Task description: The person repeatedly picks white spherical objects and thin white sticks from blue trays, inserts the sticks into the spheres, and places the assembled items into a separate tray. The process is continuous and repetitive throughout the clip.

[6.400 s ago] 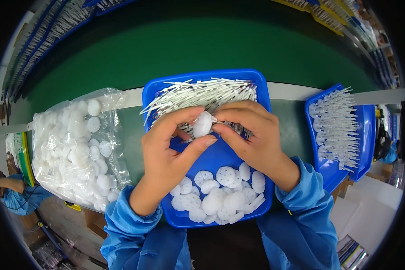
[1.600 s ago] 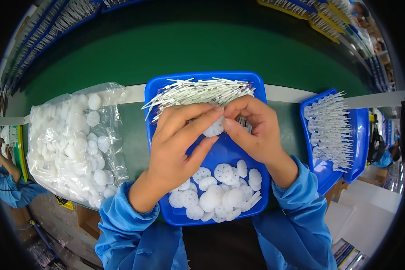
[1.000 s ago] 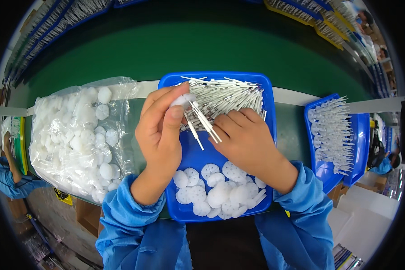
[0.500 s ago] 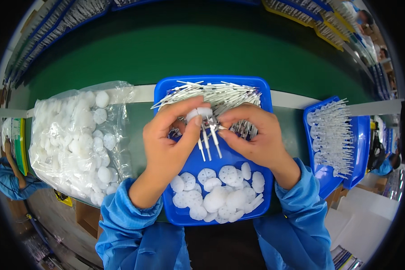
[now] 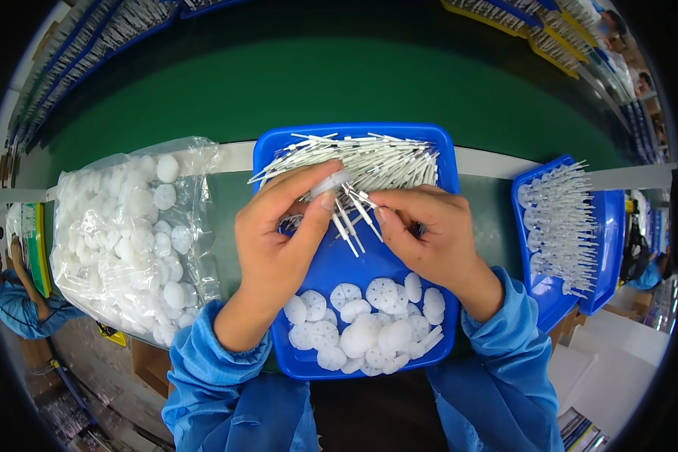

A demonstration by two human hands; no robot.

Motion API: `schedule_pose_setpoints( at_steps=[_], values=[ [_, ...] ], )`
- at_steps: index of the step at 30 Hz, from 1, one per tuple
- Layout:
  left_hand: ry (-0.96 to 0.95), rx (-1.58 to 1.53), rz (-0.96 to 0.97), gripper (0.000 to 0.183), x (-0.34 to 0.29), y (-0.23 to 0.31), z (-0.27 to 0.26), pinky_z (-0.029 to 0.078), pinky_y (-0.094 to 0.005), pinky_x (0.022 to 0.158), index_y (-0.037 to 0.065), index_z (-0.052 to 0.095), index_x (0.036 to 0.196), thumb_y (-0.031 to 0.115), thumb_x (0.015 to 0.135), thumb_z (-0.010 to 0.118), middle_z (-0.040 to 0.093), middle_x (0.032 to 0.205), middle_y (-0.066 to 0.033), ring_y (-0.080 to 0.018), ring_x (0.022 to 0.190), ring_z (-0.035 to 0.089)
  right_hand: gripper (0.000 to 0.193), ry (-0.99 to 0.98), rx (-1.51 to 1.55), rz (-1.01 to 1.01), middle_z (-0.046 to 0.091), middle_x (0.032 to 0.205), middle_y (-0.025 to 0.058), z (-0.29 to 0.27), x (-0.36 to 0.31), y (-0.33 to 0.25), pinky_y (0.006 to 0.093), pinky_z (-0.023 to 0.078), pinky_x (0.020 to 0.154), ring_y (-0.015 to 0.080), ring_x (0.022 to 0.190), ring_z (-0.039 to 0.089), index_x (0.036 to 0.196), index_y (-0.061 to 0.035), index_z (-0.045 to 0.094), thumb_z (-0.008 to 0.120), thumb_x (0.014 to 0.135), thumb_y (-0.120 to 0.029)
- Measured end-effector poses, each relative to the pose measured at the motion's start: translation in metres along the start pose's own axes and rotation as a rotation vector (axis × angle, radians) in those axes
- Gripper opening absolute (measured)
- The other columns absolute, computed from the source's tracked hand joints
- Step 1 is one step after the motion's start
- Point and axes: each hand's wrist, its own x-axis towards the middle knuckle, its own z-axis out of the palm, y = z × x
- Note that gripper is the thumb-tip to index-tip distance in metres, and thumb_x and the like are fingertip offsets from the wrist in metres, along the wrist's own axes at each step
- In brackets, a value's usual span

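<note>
Between the thumb and fingers of my left hand [image 5: 271, 233] is a round white plastic disc [image 5: 330, 183], held tilted on edge. Several thin white rods [image 5: 346, 227] with metallic ends stick out from its underside, pointing down and toward the right. My right hand [image 5: 435, 232] pinches one thin white rod [image 5: 366, 200] close to the disc; the fingers partly hide it. Both hands are over a blue tray [image 5: 354, 129]. Loose white rods [image 5: 384, 160] are heaped in its far half, and slotted white discs [image 5: 365, 331] lie piled in its near half.
At left lies a clear plastic bag [image 5: 128, 233] full of white discs. On the right, a blue bin [image 5: 535, 290] holds rows of discs with rods fitted. Racks of similar bins [image 5: 120, 56] line the far edge of the green table [image 5: 339, 83]. Another person [image 5: 26, 297] sits at far left.
The disc has tilted, and its rods now slant more toward the right instead of hanging nearly straight down. My right fingers stay close beside it, slightly shifted.
</note>
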Motion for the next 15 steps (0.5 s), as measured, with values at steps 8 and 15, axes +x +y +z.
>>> schedule_pose_setpoints(
  at_steps=[8, 15],
  values=[
    [-0.045, 0.047, -0.059, 0.033, -0.0016, 0.0006, -0.0009, 0.06, -0.0281, 0.089, 0.002, 0.076, 0.134, 0.0, 0.102, 0.072, 0.078, 0.124, -0.0117, -0.0153, 0.106, 0.073, 0.02, 0.004, 0.068, 0.115, 0.069, 0.067, 0.007, 0.004, -0.0037, -0.003, 0.0317, 0.052, 0.053, 0.019, 0.055, 0.067, 0.112, -0.0047, 0.082, 0.081, 0.092, -0.005],
    [-0.075, 0.253, 0.057, 0.037, -0.0007, 0.008, 0.002, 0.06, -0.0289, 0.084, 0.003, 0.078, 0.133, -0.003, 0.097, 0.074, 0.079, 0.12, -0.0121, -0.0179, 0.102, 0.072, 0.016, 0.016, -0.091, 0.015, 0.068, 0.065, 0.0065, 0.0037, -0.0001, -0.0002, 0.0328, 0.052, 0.053, 0.0198, 0.055, 0.067, 0.106, -0.0064, 0.082, 0.085, 0.091, -0.011]
  ],
)
